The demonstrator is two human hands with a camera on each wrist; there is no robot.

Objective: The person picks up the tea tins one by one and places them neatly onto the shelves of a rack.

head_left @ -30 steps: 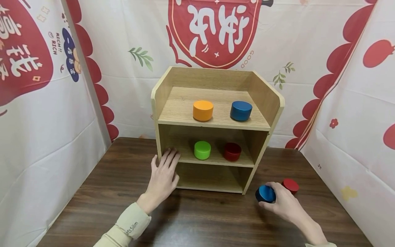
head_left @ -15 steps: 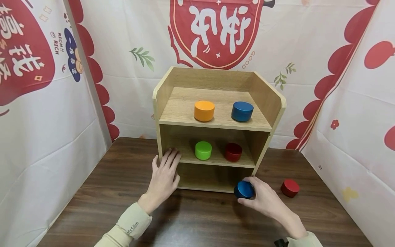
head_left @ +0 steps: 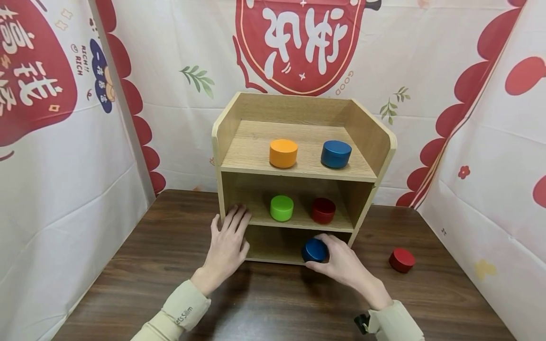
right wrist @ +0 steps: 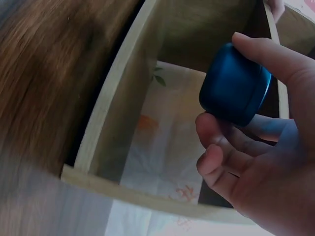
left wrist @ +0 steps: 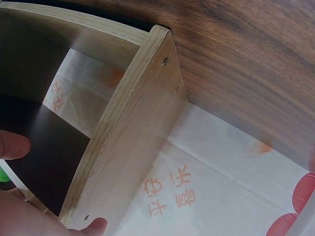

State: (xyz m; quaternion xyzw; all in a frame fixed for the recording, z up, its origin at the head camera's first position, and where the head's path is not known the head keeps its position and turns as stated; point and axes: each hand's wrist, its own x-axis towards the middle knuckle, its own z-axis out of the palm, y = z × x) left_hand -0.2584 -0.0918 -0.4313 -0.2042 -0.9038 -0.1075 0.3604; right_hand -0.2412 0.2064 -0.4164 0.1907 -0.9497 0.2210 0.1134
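Between thumb and fingers my right hand (head_left: 344,263) pinches a round blue tin (head_left: 314,250), held at the front of the bottom compartment of a wooden shelf (head_left: 298,173). The right wrist view shows the blue tin (right wrist: 234,86) from the side, gripped by its edges. My left hand (head_left: 226,248) rests on the shelf's left side panel, fingers spread and reaching over the middle board's edge. On the middle board stand a green tin (head_left: 281,208) and a dark red tin (head_left: 323,210). The top board bears an orange tin (head_left: 283,153) and another blue tin (head_left: 336,154).
A red tin (head_left: 402,260) lies on the dark wooden table (head_left: 264,303), right of the shelf. Printed white cloth (head_left: 170,137) hangs behind the shelf and along both sides. The shelf's bottom compartment has no back panel in the right wrist view.
From beside the red tin on the table, my right hand has carried the blue tin leftward to the front of the shelf's bottom compartment. My left hand stays in place.
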